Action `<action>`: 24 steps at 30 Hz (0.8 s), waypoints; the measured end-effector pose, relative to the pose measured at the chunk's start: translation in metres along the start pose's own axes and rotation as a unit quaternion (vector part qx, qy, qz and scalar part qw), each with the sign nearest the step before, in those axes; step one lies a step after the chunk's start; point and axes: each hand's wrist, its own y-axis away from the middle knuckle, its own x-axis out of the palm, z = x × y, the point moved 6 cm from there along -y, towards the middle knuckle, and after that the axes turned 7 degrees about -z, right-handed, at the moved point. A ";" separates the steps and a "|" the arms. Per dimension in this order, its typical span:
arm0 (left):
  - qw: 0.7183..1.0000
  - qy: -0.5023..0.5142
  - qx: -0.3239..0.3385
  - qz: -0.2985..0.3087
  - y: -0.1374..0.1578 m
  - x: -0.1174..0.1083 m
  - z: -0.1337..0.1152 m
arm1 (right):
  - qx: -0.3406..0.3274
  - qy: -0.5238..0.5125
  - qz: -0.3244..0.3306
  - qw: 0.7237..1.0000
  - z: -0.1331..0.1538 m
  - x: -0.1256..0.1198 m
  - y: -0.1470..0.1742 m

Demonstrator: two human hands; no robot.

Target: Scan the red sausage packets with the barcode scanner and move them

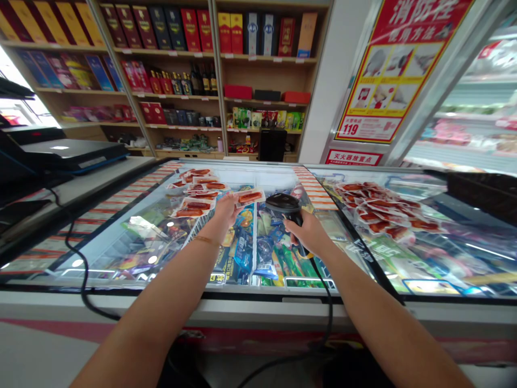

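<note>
A sausage packet (251, 198) is held just beside a scanner (283, 203) over a glass-topped freezer (278, 308).

The packet is pinched at its left end by the nearly closed fingers of the left hand (226, 212), apparently so that its face is left uncovered; the scanner's handle is wrapped by the curled fingers of the right hand (307, 233), likely for steady aim. A left pile (196, 206) and a right pile (375, 207) are kept well apart, perhaps to prevent mixing. Reddish-brown sausage is seen in flat, clear, pale-edged wrapping; its print cannot be read.
</note>
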 end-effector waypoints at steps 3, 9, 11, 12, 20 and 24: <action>0.999 0.015 0.007 -0.029 0.004 -0.005 -0.004 | -0.002 0.002 0.000 1.000 0.001 0.001 0.002; 0.996 -0.001 0.081 -0.046 0.008 -0.006 -0.011 | -0.033 -0.004 0.034 0.999 0.004 0.007 0.006; 0.995 0.012 0.093 -0.041 0.007 -0.004 -0.010 | -0.045 0.001 0.046 0.998 0.006 0.010 0.008; 0.994 0.018 0.096 -0.040 0.006 -0.004 -0.010 | -0.052 0.006 0.050 0.997 0.007 0.011 0.009; 0.993 0.020 0.110 -0.041 0.010 -0.002 -0.012 | -0.065 0.026 0.058 0.996 0.015 0.014 0.014; 0.992 0.018 0.122 -0.041 0.014 0.000 -0.013 | -0.077 0.043 0.063 0.994 0.013 0.015 0.013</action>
